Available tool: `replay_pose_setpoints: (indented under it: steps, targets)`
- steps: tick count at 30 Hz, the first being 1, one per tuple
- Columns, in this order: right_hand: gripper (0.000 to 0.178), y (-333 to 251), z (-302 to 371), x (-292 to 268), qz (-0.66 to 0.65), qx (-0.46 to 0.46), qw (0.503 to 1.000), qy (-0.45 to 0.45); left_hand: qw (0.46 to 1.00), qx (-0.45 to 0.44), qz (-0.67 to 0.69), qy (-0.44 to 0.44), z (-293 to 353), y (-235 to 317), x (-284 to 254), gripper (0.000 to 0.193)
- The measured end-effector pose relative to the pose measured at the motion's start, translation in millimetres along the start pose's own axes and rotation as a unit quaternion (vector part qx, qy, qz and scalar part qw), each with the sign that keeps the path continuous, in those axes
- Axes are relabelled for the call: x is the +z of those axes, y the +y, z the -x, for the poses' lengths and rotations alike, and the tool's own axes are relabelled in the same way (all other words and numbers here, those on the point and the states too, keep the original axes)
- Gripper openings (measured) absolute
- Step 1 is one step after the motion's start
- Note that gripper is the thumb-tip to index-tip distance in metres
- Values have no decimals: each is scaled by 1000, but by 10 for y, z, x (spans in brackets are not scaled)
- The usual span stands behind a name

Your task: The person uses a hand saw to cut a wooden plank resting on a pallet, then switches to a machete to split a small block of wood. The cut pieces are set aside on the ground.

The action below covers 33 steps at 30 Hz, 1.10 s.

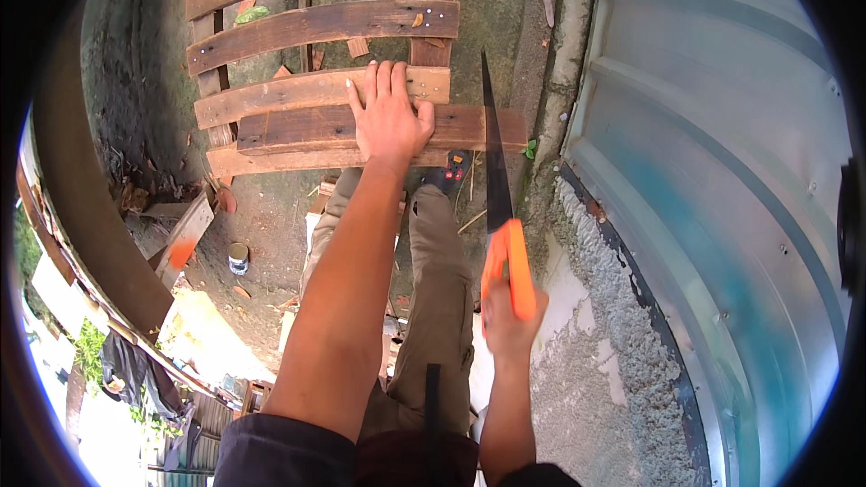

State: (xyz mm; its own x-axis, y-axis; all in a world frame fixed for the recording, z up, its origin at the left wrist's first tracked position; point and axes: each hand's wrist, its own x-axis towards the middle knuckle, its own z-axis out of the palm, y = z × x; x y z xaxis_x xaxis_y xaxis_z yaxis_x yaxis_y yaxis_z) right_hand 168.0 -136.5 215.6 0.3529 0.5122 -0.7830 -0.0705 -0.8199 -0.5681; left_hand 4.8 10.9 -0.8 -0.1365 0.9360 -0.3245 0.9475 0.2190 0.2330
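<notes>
My right hand [512, 317] is wrapped round the orange handle of a handsaw [498, 171]. Its dark blade points away from me and crosses a loose brown board [302, 129] close to the board's right end. That board lies across a slatted wooden pallet [316, 22], its right end sticking out past the slats. With fingers stretched out flat, my left hand [392, 122] presses down on the board and the light slat just beyond it. My left palm covers part of the board.
A ribbed metal sheet wall [704, 171] rises along the right, above a rough concrete ledge [622, 343]. On the ground to the left stand a small tin can [238, 258] and a wood piece with orange paint [185, 239]. My shoe [454, 167] is just under the pallet's near edge.
</notes>
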Motion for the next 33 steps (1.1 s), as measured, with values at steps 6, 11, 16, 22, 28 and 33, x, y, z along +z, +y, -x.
replay_pose_setpoints:
  steps: [6,11,16,22,28,33]
  targets:
    - [27,85,-361,246,82,-51,995,-1,1000,14,-5,24,27,-17,32,64]
    - [22,221,690,-394,40,-31,998,-29,1000,-7,-7,9,63,-26,-30,64]
    - [29,-291,-787,402,5,-26,1000,2,1000,13,-8,21,-74,18,12,66]
    - [23,53,537,-84,47,4,999,-5,1000,2,-8,12,38,-26,22,67]
    - [29,115,-153,17,31,-6,1000,-1,1000,0,-16,25,37,-13,15,65]
    - [28,10,-677,344,33,-27,999,1,1000,8,-6,21,11,19,-14,64]
